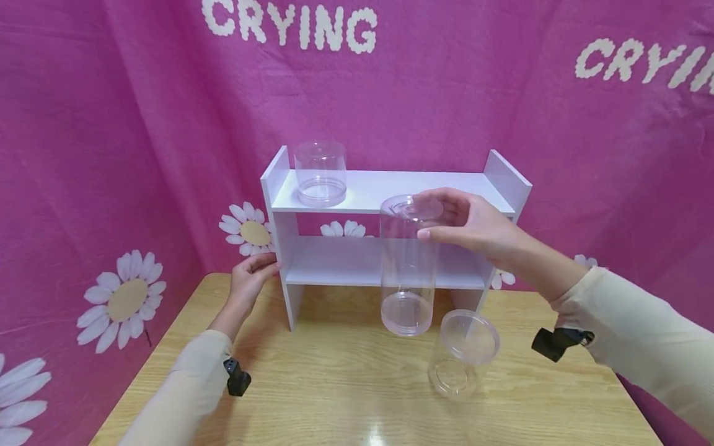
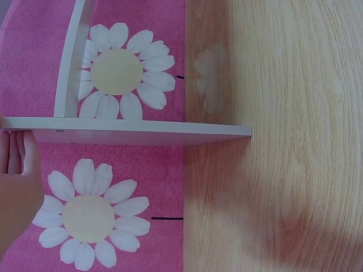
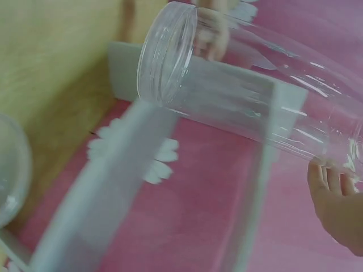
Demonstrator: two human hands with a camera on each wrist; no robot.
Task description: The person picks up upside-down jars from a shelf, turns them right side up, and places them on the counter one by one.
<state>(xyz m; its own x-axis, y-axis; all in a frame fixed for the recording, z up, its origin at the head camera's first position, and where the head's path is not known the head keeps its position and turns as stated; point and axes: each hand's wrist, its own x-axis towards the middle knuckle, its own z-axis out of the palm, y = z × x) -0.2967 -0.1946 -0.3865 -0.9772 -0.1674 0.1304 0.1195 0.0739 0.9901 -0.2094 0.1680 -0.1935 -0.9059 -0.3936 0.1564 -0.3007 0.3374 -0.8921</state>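
Observation:
My right hand (image 1: 474, 226) grips a tall clear plastic jar (image 1: 408, 266) near its upper end, thumb in front and fingers around the far side. The jar hangs upright in front of the shelf, its ringed end (image 3: 164, 54) downward. At the left, my left hand (image 1: 252, 286) touches the outer face of the white shelf's side panel (image 1: 281, 248); its fingertips (image 2: 28, 148) lie against the board in the left wrist view. A short clear jar (image 1: 320, 173) stands on the top shelf board at the left. Another clear jar (image 1: 454, 371) stands on the table, front right.
The white two-tier shelf (image 1: 385, 260) stands at the back of the wooden table (image 1: 334, 384), with raised side panels at both ends. Behind and beside it hangs a pink flowered cloth (image 1: 435, 93). The jar on the table is close below the held one.

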